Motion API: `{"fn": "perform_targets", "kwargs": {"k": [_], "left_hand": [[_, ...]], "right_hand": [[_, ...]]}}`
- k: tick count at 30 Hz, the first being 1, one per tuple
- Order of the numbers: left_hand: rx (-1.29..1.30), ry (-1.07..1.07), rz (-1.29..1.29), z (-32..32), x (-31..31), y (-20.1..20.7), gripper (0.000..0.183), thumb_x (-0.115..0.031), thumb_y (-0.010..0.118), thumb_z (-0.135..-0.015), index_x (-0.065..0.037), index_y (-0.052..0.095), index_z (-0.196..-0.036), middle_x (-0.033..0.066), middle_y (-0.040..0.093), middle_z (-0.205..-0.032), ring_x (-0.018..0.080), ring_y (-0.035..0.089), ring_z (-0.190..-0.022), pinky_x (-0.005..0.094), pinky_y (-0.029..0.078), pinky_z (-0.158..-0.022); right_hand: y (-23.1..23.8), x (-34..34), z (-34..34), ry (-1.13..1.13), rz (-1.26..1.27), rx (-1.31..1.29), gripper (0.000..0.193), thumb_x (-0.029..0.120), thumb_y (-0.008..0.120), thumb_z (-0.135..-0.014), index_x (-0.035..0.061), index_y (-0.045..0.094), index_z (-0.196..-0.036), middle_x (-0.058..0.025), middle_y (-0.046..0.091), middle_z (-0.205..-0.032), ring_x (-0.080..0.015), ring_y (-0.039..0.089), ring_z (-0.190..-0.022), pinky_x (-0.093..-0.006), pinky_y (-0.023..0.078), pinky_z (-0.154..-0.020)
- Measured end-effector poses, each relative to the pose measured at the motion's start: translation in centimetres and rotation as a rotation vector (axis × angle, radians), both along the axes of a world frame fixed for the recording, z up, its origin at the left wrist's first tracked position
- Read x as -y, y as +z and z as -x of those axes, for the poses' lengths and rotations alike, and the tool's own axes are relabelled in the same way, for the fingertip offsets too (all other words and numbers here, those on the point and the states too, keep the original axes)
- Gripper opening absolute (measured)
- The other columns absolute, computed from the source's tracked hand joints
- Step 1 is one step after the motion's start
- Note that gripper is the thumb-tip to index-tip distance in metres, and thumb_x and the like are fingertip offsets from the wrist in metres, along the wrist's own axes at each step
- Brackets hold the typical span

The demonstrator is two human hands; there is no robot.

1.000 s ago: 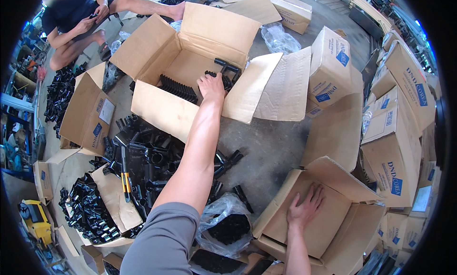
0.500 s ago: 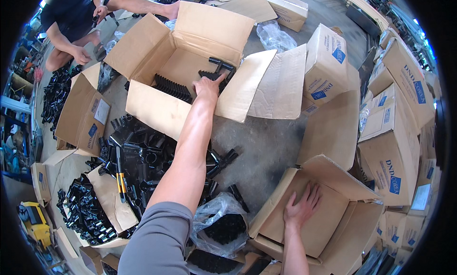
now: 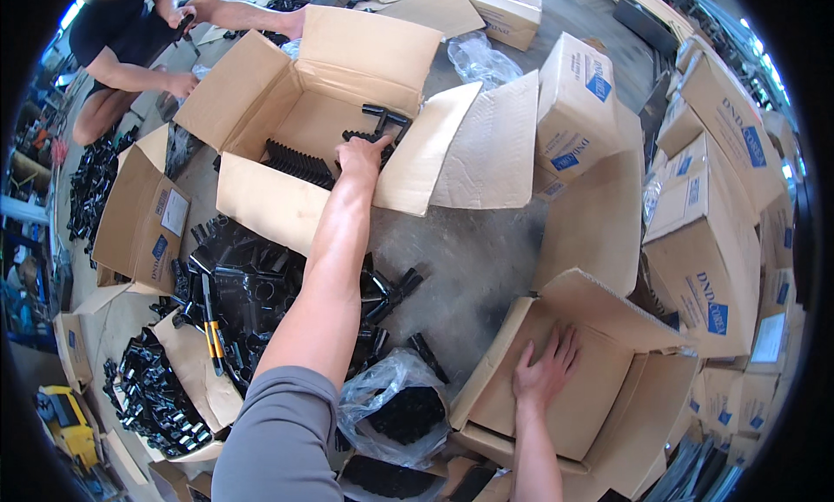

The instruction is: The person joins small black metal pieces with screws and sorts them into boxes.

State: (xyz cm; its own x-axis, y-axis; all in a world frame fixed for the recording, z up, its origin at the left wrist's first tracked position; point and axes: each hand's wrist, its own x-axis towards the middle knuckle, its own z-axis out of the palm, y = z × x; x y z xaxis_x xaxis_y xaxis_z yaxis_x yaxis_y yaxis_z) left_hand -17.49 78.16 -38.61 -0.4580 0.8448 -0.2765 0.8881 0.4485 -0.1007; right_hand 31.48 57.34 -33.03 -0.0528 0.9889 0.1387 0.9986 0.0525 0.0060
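My left hand (image 3: 357,157) reaches over the near flap of a large cardboard box (image 3: 261,128). Its index finger stretches toward black T-shaped pipe fittings (image 3: 382,118) at the box's right side, seemingly touching them; the other fingers are partly hidden. Beside it, a neat row of black fittings (image 3: 298,161) lies along the box's near side. Lower right, my right hand (image 3: 546,369) rests flat, fingers spread, on the bare bottom of a second open cardboard box (image 3: 599,396).
Loose black fittings (image 3: 248,285) are heaped left of my forearm, with a yellow-handled tool (image 3: 213,337) on them. A plastic bag (image 3: 391,398) of black pieces stands near. Cartons (image 3: 708,267) are stacked right. Another person (image 3: 122,37) sits at far left, holding a black piece.
The view has shifted slightly, so most things sit farther left. My left index finger has drawn in a little at the fittings; my right hand stays flat. The other person's hands have moved.
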Motion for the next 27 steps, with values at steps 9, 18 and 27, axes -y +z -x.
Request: {"fn": "perform_targets", "kwargs": {"k": [9, 18, 27], "left_hand": [[0.584, 0.192, -0.350, 4.8, 3.3, 2.0, 0.089, -0.045, 0.081, -0.080, -0.036, 0.033, -0.155, 0.0142, 0.071, -0.124, 0.0301, 0.070, -0.111, 0.0455, 0.057, -0.090], [1.598, 0.434, -0.825, 5.4, 10.1, 11.2, 0.086, -0.051, 0.072, -0.095, -0.032, 0.015, -0.157, 0.0064, 0.061, -0.124, 0.0232, 0.064, -0.103, 0.0406, 0.051, -0.086], [2.052, 0.291, -0.707, 0.4, 32.1, 18.2, 0.052, -0.040, 0.063, -0.099, -0.012, 0.052, -0.141, 0.0122, 0.064, -0.131, 0.0288, 0.064, -0.116, 0.0502, 0.048, -0.104]], "right_hand": [[0.5, -0.3, 0.0, 0.003, -0.005, -0.023, 0.065, 0.036, 0.062, -0.093, 0.0063, 0.050, -0.150, -0.0189, 0.041, -0.160, -0.0321, 0.029, -0.154, -0.0523, 0.018, -0.127], [-1.2, 1.4, -0.9, 0.025, -0.041, 0.013, 0.064, 0.035, 0.063, -0.093, 0.0063, 0.050, -0.149, -0.0192, 0.042, -0.159, -0.0323, 0.030, -0.153, -0.0523, 0.019, -0.126], [-2.8, 0.7, -3.8, -0.064, -0.035, 0.215, 0.063, 0.047, 0.054, -0.099, 0.0146, 0.048, -0.153, -0.0151, 0.044, -0.160, -0.0335, 0.039, -0.148, -0.0514, 0.028, -0.123]]}}
